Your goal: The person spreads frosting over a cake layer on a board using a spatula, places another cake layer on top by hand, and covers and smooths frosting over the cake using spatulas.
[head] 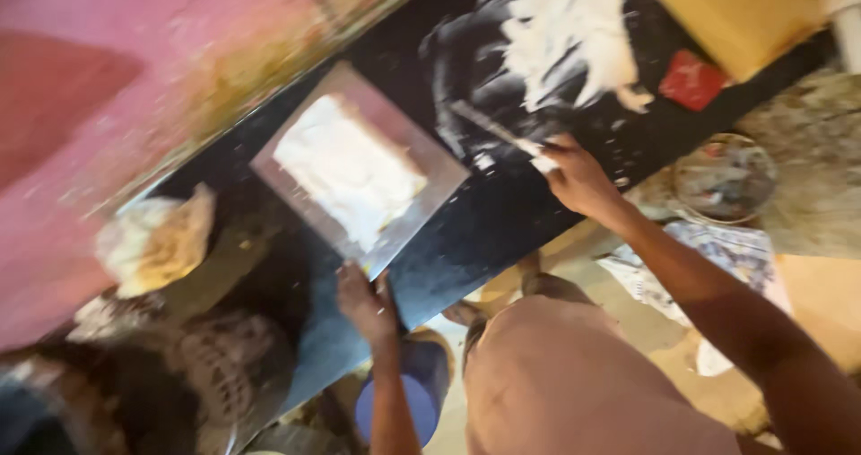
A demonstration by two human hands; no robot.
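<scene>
My left hand [366, 301] grips the near edge of a flat square metal plate [438, 179] that carries a slab of white paste [348, 170], held over a black counter [489, 226]. My right hand [576, 177] is closed on the pale handle of a thin putty knife [498, 132]. Its blade points into a smeared mound of white paste [569, 38] spread on the black counter at the far right.
A pink, stained wall [134, 87] runs along the left. A crumpled pale bag [157, 240] lies by the wall. A yellow block [735, 11] and a red piece [691, 80] sit at the counter's far end. A round bowl [725, 179] rests below on the floor.
</scene>
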